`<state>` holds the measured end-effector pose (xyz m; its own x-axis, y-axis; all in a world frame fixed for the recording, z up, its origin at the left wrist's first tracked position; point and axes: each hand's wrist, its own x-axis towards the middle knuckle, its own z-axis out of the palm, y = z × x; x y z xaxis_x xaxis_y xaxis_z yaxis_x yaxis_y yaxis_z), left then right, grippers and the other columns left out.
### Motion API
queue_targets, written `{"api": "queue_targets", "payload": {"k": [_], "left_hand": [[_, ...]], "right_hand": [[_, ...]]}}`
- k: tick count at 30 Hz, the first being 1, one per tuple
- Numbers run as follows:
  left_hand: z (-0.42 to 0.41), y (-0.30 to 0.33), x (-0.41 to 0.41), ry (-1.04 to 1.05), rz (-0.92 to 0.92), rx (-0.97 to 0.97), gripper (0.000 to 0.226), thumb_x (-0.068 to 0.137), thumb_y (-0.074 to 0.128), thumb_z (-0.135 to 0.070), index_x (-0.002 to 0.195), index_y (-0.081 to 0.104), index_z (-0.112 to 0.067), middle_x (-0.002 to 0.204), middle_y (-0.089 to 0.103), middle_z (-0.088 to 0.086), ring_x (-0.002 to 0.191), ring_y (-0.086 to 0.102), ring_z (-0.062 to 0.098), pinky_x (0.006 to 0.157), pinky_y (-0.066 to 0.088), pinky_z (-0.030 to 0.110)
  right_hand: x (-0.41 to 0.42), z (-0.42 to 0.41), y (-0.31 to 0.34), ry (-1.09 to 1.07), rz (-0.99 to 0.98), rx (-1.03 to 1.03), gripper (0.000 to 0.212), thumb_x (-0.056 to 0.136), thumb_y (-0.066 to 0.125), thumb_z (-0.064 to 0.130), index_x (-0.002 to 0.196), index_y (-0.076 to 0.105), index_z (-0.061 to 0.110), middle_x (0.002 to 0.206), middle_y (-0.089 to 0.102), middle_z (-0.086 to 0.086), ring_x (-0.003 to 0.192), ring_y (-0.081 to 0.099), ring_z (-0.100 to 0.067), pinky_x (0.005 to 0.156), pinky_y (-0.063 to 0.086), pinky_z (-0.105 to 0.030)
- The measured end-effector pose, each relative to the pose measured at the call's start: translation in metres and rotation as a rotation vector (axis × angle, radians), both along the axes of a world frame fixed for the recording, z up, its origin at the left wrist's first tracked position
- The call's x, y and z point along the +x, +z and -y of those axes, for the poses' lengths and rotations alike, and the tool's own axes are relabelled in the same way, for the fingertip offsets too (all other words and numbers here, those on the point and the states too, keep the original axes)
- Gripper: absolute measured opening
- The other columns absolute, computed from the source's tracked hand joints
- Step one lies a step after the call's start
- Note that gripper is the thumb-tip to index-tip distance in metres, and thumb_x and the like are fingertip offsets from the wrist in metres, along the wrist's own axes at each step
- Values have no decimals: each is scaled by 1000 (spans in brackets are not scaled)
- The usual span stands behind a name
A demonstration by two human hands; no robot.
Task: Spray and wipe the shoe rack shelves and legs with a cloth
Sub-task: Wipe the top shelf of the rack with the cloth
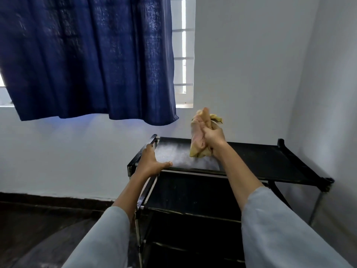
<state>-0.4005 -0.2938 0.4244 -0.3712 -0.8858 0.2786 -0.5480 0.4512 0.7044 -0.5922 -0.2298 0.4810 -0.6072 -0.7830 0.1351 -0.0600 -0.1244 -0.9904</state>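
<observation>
- our right hand (pixel 213 137) has its grip closed around the bunched yellow cloth (pixel 199 140), held above the top shelf (pixel 260 161).
- our left hand (pixel 151 161) rests open on the rack's left rail.
- the left part looks dusty or sprayed; lower shelves and legs seemingly remain.

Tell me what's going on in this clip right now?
A person is cleaning a black shoe rack under a window. The right hand grips a bunched yellowish cloth, raised just above the top shelf, whose left part looks pale or dusty. The left hand rests on the rack's left end, bracing it. No spray bottle is in view.
</observation>
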Motion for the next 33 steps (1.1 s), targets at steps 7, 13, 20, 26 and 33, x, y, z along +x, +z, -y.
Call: {"api": "queue_targets", "payload": {"k": [7,13,20,26,33], "left_hand": [[13,-4,10,-22,1,-9,88,57,84,-48,128,42,-15,123,54,2,111,54,20,82,48,30],[23,-2,14,-80,54,-26,61,54,86,-47,106,58,-28,92,59,-11,84,59,8,65,42,14],[44,10,24,-143,240,65,52,62,86,-32,101,58,-14,93,65,-2,83,60,14,69,49,27],[53,19,24,-111,343,187,84,67,84,-26,128,28,-11,123,56,11,106,56,26,80,46,32],[51,16,22,-7,297,233,84,65,85,-15,124,26,-7,117,54,9,104,54,24,80,45,31]], "right_hand": [[52,37,-16,214,-1038,304,41,94,50,46,131,49,31,110,63,1,101,60,-21,85,50,-36],[71,52,-15,543,-1195,456,34,87,57,44,116,60,27,104,60,-1,94,58,-22,86,48,-38],[49,59,-15,676,-1379,408,24,87,61,18,111,63,22,87,52,7,84,51,-18,77,44,-32],[37,81,-31,307,-1577,457,37,87,63,35,122,60,24,117,58,-1,100,58,-24,72,43,-32],[60,95,-29,298,-1625,461,32,89,58,41,120,61,31,111,64,-2,101,59,-25,78,44,-35]]}}
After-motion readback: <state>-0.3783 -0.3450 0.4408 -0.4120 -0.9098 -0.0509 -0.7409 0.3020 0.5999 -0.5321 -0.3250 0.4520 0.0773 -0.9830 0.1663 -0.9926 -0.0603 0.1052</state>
